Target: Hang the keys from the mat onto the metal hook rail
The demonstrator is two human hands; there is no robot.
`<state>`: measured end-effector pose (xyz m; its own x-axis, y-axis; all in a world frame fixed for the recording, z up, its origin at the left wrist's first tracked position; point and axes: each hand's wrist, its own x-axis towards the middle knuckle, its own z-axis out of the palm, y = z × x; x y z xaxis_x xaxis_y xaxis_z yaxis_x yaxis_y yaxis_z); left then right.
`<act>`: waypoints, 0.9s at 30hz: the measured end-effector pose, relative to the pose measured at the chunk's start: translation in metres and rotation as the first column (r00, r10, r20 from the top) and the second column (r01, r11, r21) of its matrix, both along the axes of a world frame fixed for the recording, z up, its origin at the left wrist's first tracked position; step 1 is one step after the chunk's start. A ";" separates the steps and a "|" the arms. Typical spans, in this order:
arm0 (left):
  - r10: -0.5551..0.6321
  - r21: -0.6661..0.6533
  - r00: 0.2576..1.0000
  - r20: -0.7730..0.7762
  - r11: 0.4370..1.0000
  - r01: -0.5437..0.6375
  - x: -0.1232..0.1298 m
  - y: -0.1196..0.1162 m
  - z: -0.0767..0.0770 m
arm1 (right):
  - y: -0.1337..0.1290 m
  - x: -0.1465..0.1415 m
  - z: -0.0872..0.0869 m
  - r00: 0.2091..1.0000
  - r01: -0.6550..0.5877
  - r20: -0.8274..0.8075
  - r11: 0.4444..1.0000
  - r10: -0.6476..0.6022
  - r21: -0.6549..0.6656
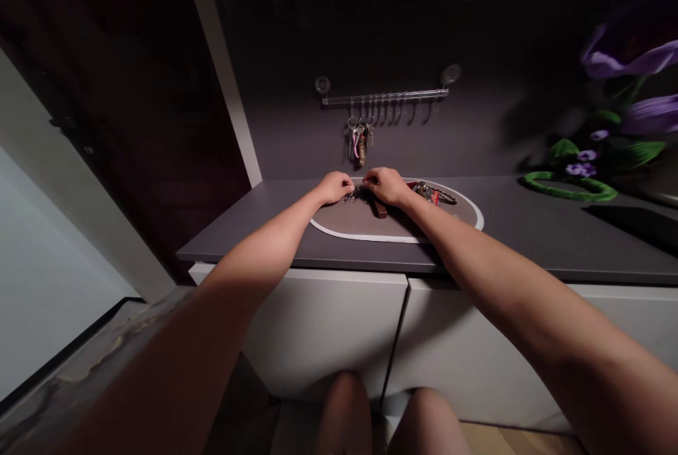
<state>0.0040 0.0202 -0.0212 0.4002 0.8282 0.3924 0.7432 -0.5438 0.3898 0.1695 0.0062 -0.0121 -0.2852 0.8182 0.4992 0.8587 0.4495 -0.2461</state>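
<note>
Both my hands are over a brown oval mat (360, 229) with a white rim on the dark countertop. My left hand (335, 188) is closed in a pinch at the left side of a bunch of keys (356, 194). From the right, my right hand (386, 185) pinches at the same bunch, its fingertips partly hidden. A brown tag (380, 209) lies below my right hand and appears to belong to the bunch. Right of that hand, a pile of more keys and trinkets (425, 192), with red pieces and a dark braided strap, rests on the mat, partly covered by my wrist.
On the wall behind, a clear hook rail (386, 97) holds several hooks; keys with a brown fob (362, 151) hang at its left. A green fuzzy ring (569, 188) and purple flowers (654, 116) stand at the right. White cabinet doors (328, 321) are below the counter.
</note>
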 end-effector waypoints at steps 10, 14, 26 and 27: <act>0.054 -0.084 0.982 0.179 0.996 -0.039 -0.003 -0.003 0.005 | -0.007 -0.002 0.006 1.000 0.021 0.022 0.999 -0.020 -0.031; 0.065 -0.150 0.952 0.300 0.989 -0.021 -0.004 -0.005 0.009 | -0.007 -0.002 0.007 0.999 0.021 0.030 0.999 -0.020 -0.035; 0.110 -0.372 0.654 0.748 0.886 0.276 0.002 -0.009 0.016 | -0.014 -0.004 0.010 0.999 -0.028 -0.018 0.999 0.027 -0.043; 0.114 -0.375 0.641 0.759 0.882 0.287 0.002 -0.009 0.016 | -0.013 -0.003 0.009 0.999 -0.039 -0.035 0.998 0.038 -0.039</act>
